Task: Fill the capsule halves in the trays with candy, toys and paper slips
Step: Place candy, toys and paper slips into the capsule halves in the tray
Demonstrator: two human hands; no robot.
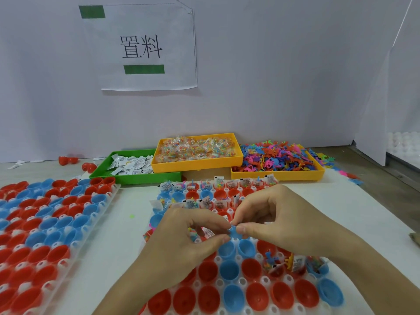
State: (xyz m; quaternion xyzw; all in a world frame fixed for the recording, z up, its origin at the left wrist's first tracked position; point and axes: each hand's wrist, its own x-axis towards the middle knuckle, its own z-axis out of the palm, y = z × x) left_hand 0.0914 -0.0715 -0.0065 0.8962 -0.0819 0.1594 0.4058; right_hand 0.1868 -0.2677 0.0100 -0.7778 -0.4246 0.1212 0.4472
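A clear tray (pixel 241 281) of red and blue capsule halves lies in front of me. Its far rows and a few cups at the right hold candy, toys and paper slips; the near rows hold none. Above the tray's middle, my left hand (pixel 181 237) and my right hand (pixel 275 214) meet. Both pinch one small blue toy (pixel 234 233) between thumb and fingertips. Under my left fingers a slip and a candy packet show, whether held or lying in a cup I cannot tell. A second tray (pixel 106 194) of red and blue halves lies to the left.
At the back stand a green bin (pixel 109 176) of paper slips, a yellow bin (pixel 197 165) of candy packets raised on a box, and a yellow bin (pixel 279 175) heaped with coloured toys. Loose red halves (pixel 68 160) and spilled toys (pixel 350 177) lie on the table. A white wall with a paper sign (pixel 141 48) is close behind.
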